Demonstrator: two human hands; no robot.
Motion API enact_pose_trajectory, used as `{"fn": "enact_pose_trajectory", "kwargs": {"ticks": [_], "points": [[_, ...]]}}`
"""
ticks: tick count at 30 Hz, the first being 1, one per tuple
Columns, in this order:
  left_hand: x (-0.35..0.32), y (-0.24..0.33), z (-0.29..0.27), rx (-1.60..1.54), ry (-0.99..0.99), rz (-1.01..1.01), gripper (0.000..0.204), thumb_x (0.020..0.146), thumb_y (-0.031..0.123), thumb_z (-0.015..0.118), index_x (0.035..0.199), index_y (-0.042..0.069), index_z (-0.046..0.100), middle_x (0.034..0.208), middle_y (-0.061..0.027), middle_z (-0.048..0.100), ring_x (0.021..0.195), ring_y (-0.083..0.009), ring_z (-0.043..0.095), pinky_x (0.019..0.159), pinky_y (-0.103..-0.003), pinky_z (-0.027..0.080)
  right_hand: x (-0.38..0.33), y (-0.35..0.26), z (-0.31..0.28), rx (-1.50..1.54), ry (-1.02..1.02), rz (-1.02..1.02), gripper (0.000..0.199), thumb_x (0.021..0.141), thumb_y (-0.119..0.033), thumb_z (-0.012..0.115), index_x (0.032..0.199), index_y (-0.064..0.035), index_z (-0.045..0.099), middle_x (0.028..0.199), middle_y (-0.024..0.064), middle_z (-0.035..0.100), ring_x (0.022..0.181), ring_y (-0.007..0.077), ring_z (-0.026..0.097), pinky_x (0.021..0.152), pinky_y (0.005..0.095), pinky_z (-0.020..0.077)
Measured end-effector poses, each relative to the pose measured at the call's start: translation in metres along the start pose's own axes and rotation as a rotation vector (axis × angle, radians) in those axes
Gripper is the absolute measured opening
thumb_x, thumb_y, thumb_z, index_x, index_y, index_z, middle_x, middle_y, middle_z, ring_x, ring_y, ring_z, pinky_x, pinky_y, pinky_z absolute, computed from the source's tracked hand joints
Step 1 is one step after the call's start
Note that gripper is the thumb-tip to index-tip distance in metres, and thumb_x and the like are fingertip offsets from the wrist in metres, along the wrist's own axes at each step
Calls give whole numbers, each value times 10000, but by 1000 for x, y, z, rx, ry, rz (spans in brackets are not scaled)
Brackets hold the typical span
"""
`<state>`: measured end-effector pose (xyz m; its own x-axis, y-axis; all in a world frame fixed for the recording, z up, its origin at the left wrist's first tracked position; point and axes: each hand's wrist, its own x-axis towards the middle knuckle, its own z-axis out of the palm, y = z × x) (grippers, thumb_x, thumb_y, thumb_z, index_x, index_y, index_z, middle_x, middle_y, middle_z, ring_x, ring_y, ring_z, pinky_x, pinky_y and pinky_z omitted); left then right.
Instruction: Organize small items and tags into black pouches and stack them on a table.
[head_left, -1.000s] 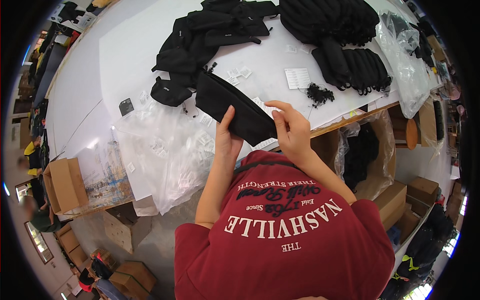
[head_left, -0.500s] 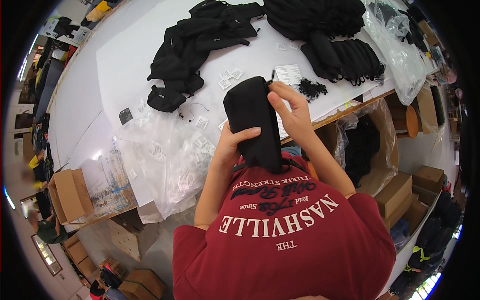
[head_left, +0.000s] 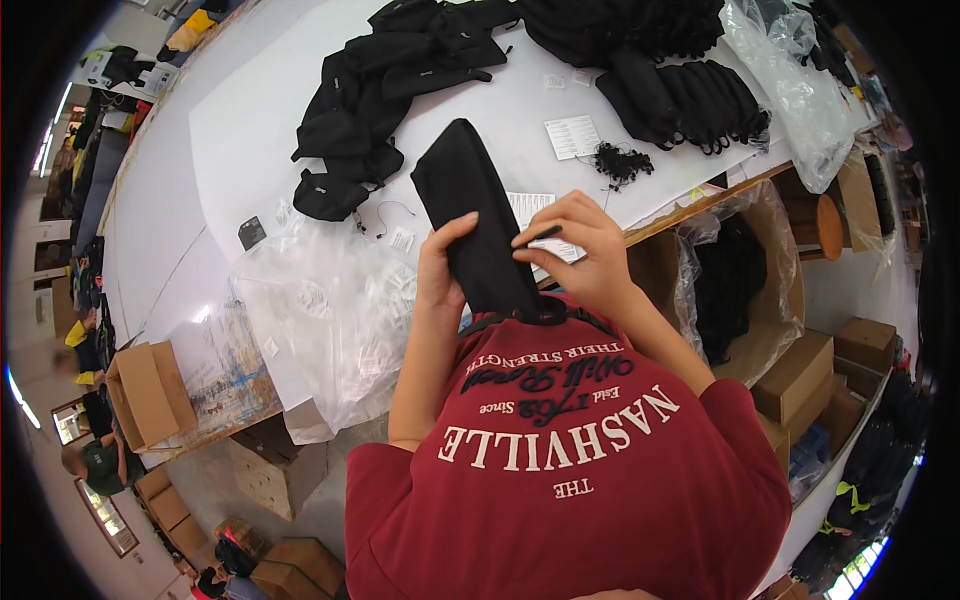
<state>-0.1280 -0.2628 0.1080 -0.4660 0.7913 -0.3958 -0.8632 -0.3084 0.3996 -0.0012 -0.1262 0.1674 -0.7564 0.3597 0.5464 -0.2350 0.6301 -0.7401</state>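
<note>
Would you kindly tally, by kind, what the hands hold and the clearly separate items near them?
Black pouch held by left hand and right hand: 1
White printed card: 1
Bundle of black cords: 1
Bag-lined cardboard box: 1
Total: 4

A packing workshop or small garment warehouse: long white table [head_left: 200, 180] heaped with black pouches [head_left: 400, 70], clear plastic bags [head_left: 330, 320], paper tags [head_left: 572, 135], cardboard boxes [head_left: 150, 390] stacked on the floor.
</note>
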Motion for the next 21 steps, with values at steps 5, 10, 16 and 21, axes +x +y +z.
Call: {"fn": "enact_pose_trajectory", "kwargs": {"ticks": [5, 10, 16, 21], "points": [[5, 13, -1, -79, 4, 63, 172, 813, 86, 573, 923, -34, 626, 851, -128, 664, 767, -223, 655, 718, -320, 540, -14, -7, -8, 51, -211, 6, 210, 607, -55, 760, 796, -82, 672, 815, 18, 606, 796, 193, 536, 694, 290, 426], [1, 12, 12, 13, 162, 179, 249, 857, 139, 550, 1038, -31, 571, 992, -121, 635, 890, -211, 628, 786, -321, 518, -1, -13, -21, -283, -151, 14, 383, 666, -203, 739, 1026, -141, 624, 1062, 49, 561, 1005, 243, 488, 880, 377, 364], [-19, -3, 28, -54, -17, 8, 324, 912, 235, 506, 1145, 10, 510, 1108, -100, 581, 1003, -189, 571, 881, -317, 451, 6, 2, -14, -495, -363, -162, 543, 614, -96, 716, 1136, -167, 589, 1044, 52, 546, 985, 236, 510, 829, 369, 399], [-9, -7, -12, 699, 182, 704, 498, 854, 168, 598, 1276, 54, 361, 1182, -102, 498, 1066, -174, 464, 942, -326, 341, 24, -6, -30, 17, -304, 170, 538, 608, 58, 693, 1117, -79, 589, 854, 85, 611, 775, 222, 605, 669, 285, 469]]}}
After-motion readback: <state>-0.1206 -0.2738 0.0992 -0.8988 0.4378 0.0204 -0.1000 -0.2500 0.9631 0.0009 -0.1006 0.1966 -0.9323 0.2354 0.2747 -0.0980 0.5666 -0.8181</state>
